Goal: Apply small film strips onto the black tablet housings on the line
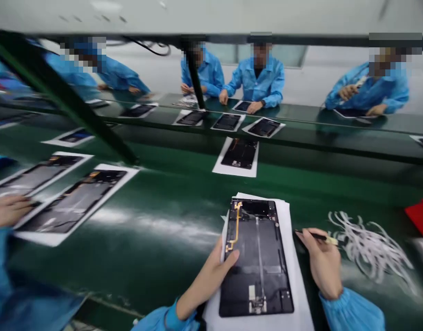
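My left hand (pixel 211 271) grips the left edge of an opened tablet housing (pixel 266 285), its thumb on the dark inner face. A gold flex cable (pixel 236 227) runs down the housing's upper left, and a pale strip goes down its middle. Under the housing lies a white sheet (pixel 299 285). Just right of the sheet, my right hand (pixel 323 262) pinches what look like slim black tweezers (pixel 317 236) with a pale yellow end, their tip pointing left, apart from the housing. Beside that hand is a tangled heap of white strips (pixel 373 248).
Another housing on paper (pixel 240 154) lies ahead on the green bench (pixel 156 262). At left, a co-worker's hand (pixel 9 210) is by two more housings (pixel 76 202). A red object (pixel 420 218) stands at far right. A green slanted post (pixel 66 99) and an overhead beam cross the view.
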Available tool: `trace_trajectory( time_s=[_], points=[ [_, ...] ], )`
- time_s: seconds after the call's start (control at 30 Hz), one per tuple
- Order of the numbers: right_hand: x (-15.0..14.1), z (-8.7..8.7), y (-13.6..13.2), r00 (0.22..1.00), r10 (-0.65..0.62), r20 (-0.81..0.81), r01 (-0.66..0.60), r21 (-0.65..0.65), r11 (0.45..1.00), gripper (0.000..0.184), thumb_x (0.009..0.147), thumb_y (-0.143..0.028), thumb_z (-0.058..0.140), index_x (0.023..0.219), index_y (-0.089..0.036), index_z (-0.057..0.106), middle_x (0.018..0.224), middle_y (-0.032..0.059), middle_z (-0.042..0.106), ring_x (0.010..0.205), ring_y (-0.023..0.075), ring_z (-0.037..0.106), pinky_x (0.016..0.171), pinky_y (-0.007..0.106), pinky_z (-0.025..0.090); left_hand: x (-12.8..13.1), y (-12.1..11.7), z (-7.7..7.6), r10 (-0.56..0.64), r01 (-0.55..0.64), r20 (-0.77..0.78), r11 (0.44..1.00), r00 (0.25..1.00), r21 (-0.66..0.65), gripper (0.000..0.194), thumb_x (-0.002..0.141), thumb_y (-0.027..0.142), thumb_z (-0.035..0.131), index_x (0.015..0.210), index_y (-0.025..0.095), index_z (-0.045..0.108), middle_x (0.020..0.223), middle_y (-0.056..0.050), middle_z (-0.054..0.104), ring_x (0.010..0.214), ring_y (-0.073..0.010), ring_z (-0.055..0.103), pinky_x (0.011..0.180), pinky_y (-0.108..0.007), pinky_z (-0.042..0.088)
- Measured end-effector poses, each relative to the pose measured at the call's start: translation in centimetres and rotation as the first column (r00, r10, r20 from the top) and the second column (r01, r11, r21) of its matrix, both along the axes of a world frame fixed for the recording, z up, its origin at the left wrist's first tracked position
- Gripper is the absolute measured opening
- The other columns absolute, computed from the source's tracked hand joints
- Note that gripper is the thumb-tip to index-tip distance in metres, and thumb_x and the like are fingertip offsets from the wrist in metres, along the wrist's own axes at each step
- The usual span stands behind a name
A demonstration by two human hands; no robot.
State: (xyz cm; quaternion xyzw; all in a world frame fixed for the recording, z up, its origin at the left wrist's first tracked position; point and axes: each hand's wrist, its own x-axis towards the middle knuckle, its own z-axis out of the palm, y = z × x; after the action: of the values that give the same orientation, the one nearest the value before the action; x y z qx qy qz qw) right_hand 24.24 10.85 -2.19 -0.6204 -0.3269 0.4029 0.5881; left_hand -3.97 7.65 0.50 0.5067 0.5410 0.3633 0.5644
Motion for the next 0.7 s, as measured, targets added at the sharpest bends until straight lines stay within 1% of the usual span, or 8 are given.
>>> trace_trajectory(
  time_s=[0.07, 0.13, 0.2, 0.27, 0.33, 0.43, 0.57, 0.7],
  points=[
    [-0.3, -0.3, -0.2, 0.999, 0.006, -0.04, -0.004, 0.035, 0.999, 0.037, 0.069, -0.044, 0.079, 0.09, -0.018, 0.063, 0.082, 0.0045, 0.073, 0.083, 0.0244, 0.071, 0.078, 0.039, 0.058, -0.4, -0.1, 0.6, -0.1, 0.1, -0.162, 0.995, 0.982, -0.008, 0.057, 0.093, 0.048, 0.051, 0.143, 0.024, 0.04, 0.144, -0.007, 0.05, 0.136, -0.0274, 0.042, 0.112, -0.037, 0.033],
    [-0.7, -0.4, -0.4, 0.999, 0.028, -0.015, -0.027, 0.057, 0.998, 0.032, 0.071, -0.041, 0.079, 0.087, -0.018, 0.064, 0.083, 0.0047, 0.072, 0.085, 0.0235, 0.07, 0.081, 0.039, 0.056, -1.5, 0.4, 1.5, -0.134, 0.14, -0.447, 0.99, 0.885, -0.021, 0.05, 0.092, 0.047, 0.051, 0.137, 0.026, 0.046, 0.129, -0.008, 0.061, 0.12, -0.0303, 0.056, 0.098, -0.041, 0.046],
    [-1.0, -0.2, -0.5, 0.998, 0.05, 0.049, -0.054, 0.086, 0.995, 0.025, 0.073, -0.038, 0.079, 0.084, -0.019, 0.066, 0.085, 0.0053, 0.072, 0.088, 0.0235, 0.07, 0.082, 0.038, 0.055, -2.4, 1.5, 2.5, -0.008, 0.105, -0.732, 0.991, 0.681, 0.087, 0.045, 0.09, 0.049, 0.053, 0.126, 0.023, 0.055, 0.113, -0.009, 0.066, 0.103, -0.0336, 0.063, 0.083, -0.045, 0.051],
    [-1.3, 0.4, -0.4, 0.99, 0.078, 0.12, -0.095, 0.143, 0.985, 0.017, 0.076, -0.034, 0.077, 0.081, -0.02, 0.068, 0.085, 0.0051, 0.071, 0.089, 0.0233, 0.069, 0.082, 0.038, 0.054, -2.1, 3.2, 3.3, 0.19, 0.143, -0.814, 0.938, 0.549, 0.315, 0.041, 0.091, 0.05, 0.053, 0.118, 0.02, 0.059, 0.107, -0.011, 0.065, 0.099, -0.0335, 0.062, 0.081, -0.046, 0.05],
    [-1.5, 1.0, 0.1, 0.969, 0.13, 0.212, -0.175, 0.212, 0.961, 0.009, 0.08, -0.029, 0.074, 0.078, -0.021, 0.068, 0.086, 0.0048, 0.07, 0.09, 0.022, 0.068, 0.082, 0.036, 0.054, -0.5, 5.0, 3.6, 0.233, 0.275, -0.76, 0.835, 0.607, 0.476, 0.033, 0.095, 0.043, 0.05, 0.116, 0.019, 0.059, 0.11, -0.01, 0.063, 0.104, -0.0298, 0.059, 0.087, -0.043, 0.049],
    [-1.7, 1.5, 1.3, 0.909, 0.213, 0.357, -0.317, 0.262, 0.912, 0.006, 0.083, -0.02, 0.07, 0.078, -0.023, 0.069, 0.09, 0.0042, 0.068, 0.089, 0.0191, 0.066, 0.079, 0.033, 0.052, 3.3, 7.6, 3.1, 0.082, 0.45, -0.717, 0.728, 0.692, 0.518, 0.024, 0.097, 0.029, 0.051, 0.118, 0.021, 0.06, 0.115, -0.008, 0.062, 0.107, -0.0254, 0.057, 0.094, -0.042, 0.046],
    [-2.1, 1.4, 2.7, 0.861, 0.305, 0.406, -0.429, 0.259, 0.866, 0.012, 0.086, -0.014, 0.066, 0.082, -0.024, 0.068, 0.085, 0.0013, 0.067, 0.083, 0.0167, 0.065, 0.075, 0.031, 0.051, 6.5, 9.2, 1.8, -0.006, 0.483, -0.711, 0.738, 0.703, 0.471, 0.015, 0.094, 0.023, 0.056, 0.106, 0.022, 0.065, 0.11, -0.006, 0.061, 0.101, -0.0232, 0.058, 0.092, -0.042, 0.045],
    [-2.4, 1.5, 2.7, 0.838, 0.325, 0.438, -0.459, 0.246, 0.854, 0.015, 0.086, -0.01, 0.065, 0.084, -0.024, 0.068, 0.085, 0.0003, 0.067, 0.082, 0.0158, 0.065, 0.076, 0.031, 0.051, 6.5, 9.4, 1.0, -0.013, 0.422, -0.638, 0.761, 0.77, 0.494, 0.015, 0.093, 0.022, 0.059, 0.106, 0.022, 0.065, 0.114, -0.006, 0.059, 0.105, -0.0235, 0.056, 0.092, -0.041, 0.045]
  ],
)
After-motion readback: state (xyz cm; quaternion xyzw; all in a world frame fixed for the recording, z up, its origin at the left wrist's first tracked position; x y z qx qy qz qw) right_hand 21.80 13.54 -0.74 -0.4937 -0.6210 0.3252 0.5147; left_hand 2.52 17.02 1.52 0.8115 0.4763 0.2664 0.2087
